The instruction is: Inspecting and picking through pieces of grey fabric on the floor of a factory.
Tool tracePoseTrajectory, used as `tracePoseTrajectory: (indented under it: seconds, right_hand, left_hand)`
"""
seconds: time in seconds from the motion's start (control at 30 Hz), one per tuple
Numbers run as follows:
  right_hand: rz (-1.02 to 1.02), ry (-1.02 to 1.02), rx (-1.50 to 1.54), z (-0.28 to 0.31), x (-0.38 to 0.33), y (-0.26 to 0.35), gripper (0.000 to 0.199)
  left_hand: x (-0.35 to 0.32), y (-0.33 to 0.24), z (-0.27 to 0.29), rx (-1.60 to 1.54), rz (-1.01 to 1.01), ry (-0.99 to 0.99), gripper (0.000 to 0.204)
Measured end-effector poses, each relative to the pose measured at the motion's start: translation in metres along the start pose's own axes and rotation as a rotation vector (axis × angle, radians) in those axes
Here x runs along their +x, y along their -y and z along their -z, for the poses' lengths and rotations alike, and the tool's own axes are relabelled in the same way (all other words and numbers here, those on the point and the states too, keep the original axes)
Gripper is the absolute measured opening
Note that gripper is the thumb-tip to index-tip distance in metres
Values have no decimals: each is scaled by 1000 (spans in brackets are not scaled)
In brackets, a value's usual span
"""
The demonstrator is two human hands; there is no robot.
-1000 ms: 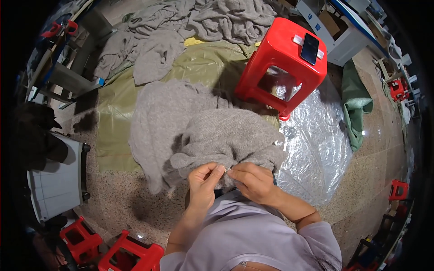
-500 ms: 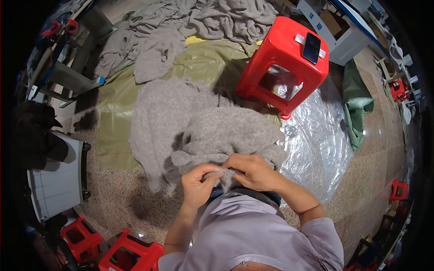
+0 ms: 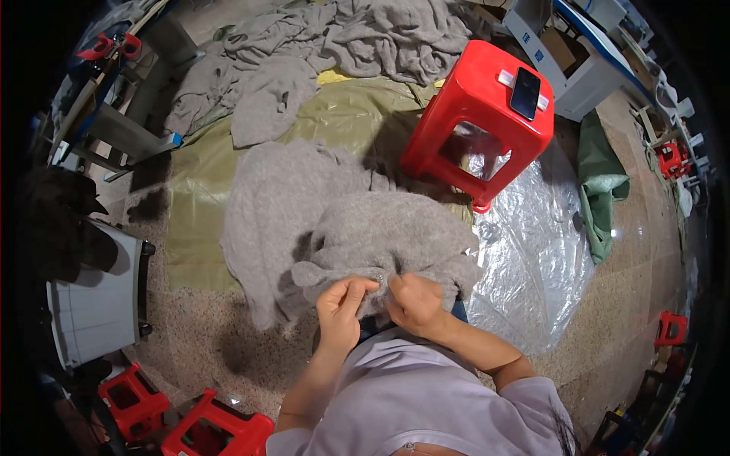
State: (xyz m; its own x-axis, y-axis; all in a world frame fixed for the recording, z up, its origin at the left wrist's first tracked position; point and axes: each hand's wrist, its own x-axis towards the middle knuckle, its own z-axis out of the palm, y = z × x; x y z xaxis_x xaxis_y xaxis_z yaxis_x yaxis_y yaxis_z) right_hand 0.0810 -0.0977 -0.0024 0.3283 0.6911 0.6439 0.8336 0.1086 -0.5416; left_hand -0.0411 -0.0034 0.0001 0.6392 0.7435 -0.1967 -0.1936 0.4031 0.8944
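A grey-beige knitted cloth [image 3: 384, 228] lies bunched over my lap, its far part spread on the sheet in front of me. My left hand [image 3: 341, 308] is closed in a pinch, thumb and forefinger on the near edge of the knit. Close to its right, my right hand [image 3: 417, 304] is curled with the fingers bent in at the same edge. What sits inside those right fingers is hidden and slightly blurred. A small gap of knit shows between the two hands.
More grey knits [image 3: 395, 38] lie heaped at the back on an olive sheet [image 3: 198, 213]. A red stool [image 3: 494, 76] bearing a phone [image 3: 525, 93] stands ahead right, beside clear plastic sheeting [image 3: 525, 266]. A grey case [image 3: 99, 292] is at left; red stools [image 3: 220, 425] stand at lower left.
My hands were pinching the edge together near my waist. Now the right hand has turned and curled inward, and the bunched edge lies a bit differently between them. The view has shifted slightly.
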Motion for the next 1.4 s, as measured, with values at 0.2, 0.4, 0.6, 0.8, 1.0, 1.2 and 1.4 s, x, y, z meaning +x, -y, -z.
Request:
tracePoseTrajectory:
  seconds: [0.2, 0.4, 0.6, 0.8, 1.0, 1.2, 1.4]
  right_hand:
    - [-1, 28, 54, 2, -5, 1, 32]
    - [1, 213, 133, 13, -3, -1, 29]
    - [-19, 361, 150, 33, 1, 0, 28]
    - [-466, 686, -93, 43, 9, -5, 39]
    - [-419, 680, 31, 103, 20, -47, 32]
    - [-14, -566, -730, 220, 71, 45, 44]
    - [-161, -780, -867, 201, 93, 70, 47]
  left_hand:
    - [15, -11, 4, 97, 12, 251, 13]
    - [20, -4, 23, 99, 76, 274, 19]
    - [13, -17, 8, 165, 56, 339, 20]
    - [6, -24, 15, 388, -100, 531, 33]
    - [27, -31, 22, 1170, -189, 336, 83]
    - [39, -17, 6, 1472, -142, 296, 76]
    - [37, -44, -69, 495, -525, 852, 52]
